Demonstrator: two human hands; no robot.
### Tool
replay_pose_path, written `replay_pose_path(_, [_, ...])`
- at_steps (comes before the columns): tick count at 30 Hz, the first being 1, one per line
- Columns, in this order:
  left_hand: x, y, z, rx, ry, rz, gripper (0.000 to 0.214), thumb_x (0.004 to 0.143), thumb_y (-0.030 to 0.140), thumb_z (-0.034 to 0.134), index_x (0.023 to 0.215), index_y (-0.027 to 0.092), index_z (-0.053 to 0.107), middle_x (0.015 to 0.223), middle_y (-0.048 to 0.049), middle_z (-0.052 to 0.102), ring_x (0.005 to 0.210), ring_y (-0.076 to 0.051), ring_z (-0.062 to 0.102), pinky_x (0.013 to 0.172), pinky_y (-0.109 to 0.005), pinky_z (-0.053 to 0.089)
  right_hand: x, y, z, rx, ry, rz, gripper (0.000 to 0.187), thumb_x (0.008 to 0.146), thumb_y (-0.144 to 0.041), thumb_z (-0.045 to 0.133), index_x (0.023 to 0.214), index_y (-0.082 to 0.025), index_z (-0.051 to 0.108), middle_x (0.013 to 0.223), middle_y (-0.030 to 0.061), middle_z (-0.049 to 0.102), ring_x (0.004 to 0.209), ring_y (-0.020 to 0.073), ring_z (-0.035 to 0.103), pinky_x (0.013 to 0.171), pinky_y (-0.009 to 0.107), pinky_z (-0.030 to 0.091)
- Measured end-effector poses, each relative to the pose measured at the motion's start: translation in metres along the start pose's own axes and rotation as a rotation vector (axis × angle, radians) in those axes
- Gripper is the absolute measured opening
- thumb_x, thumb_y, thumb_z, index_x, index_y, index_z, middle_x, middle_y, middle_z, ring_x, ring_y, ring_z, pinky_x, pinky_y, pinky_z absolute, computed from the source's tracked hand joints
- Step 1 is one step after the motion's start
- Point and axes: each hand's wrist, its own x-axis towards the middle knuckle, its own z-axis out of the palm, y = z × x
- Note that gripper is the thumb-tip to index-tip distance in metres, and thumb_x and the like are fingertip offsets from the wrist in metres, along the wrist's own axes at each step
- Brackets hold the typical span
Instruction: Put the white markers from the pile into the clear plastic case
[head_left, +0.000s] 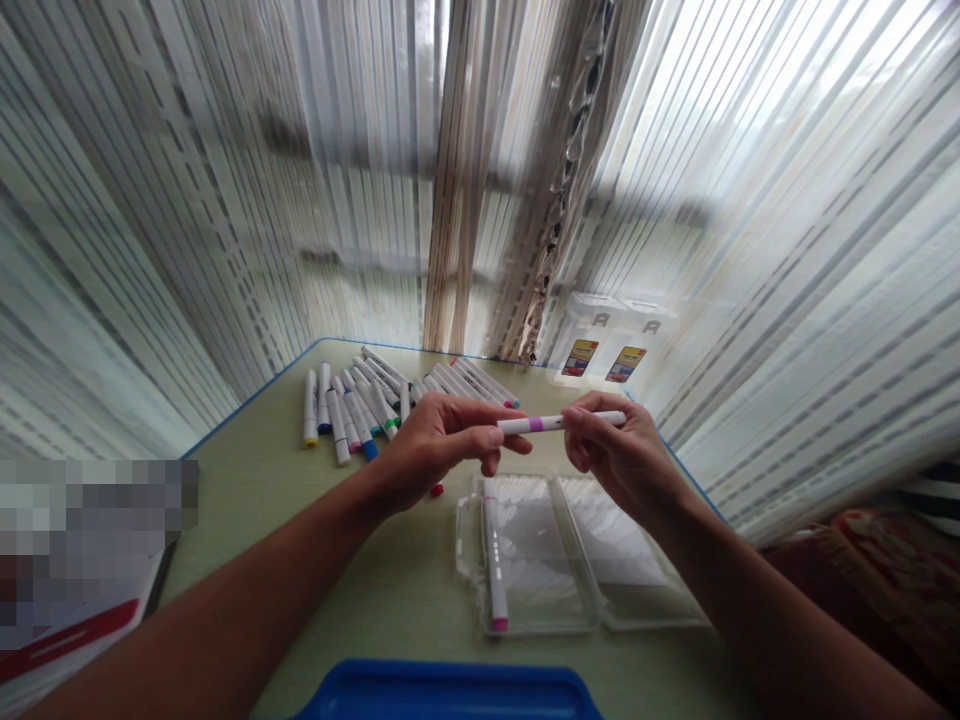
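A white marker with a purple band [535, 425] is held level above the table, between both hands. My left hand [442, 440] pinches its left end with thumb and fingers. Around its right part, the fingers of my right hand [611, 435] are closed. Below them lies an open clear plastic case [536, 560]; one white marker with a pink end [495, 570] rests along the left side of its left half. Beyond my left hand, several white markers [360, 405] with coloured ends are spread in a loose pile. A red marker end [437, 490] shows just under that hand.
Two clear cases with labels [580, 358] stand at the back by the striped curtain [360, 180]. A blue tray [457, 690] sits at the near edge of the pale green table [247, 480]. A partly pixelated item with a red stripe [75, 640] is at left.
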Motion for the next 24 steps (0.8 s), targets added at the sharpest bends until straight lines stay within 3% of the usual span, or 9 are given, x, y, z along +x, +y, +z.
replay_pose_path(11, [-0.0007, 0.0059, 0.0048, -0.145, -0.077, -0.002, 0.027, 0.080, 0.015, 0.074, 0.107, 0.018, 0.075, 0.089, -0.0095, 0.077, 0.058, -0.006, 0.060, 0.057, -0.018, 0.049, -0.0006, -0.0054, 0.0022, 0.069, -0.039, 0.105, 0.020, 0.068, -0.025, 0.082, 0.062, -0.016, 0.065, 0.045, -0.0017, 0.055, 0.035, 0.0062, 0.043, 0.035, 0.017, 0.032])
replay_pose_path(24, [0.0017, 0.0009, 0.0034, -0.233, -0.034, -0.102, 0.025, 0.085, 0.032, 0.070, 0.097, 0.011, 0.075, 0.083, -0.0126, 0.076, 0.058, -0.010, 0.063, 0.058, -0.022, 0.049, -0.0020, -0.0046, 0.0019, 0.044, -0.051, 0.068, 0.020, 0.068, -0.026, 0.083, 0.063, -0.016, 0.067, 0.045, -0.0016, 0.057, 0.036, 0.0071, 0.043, 0.036, 0.019, 0.032])
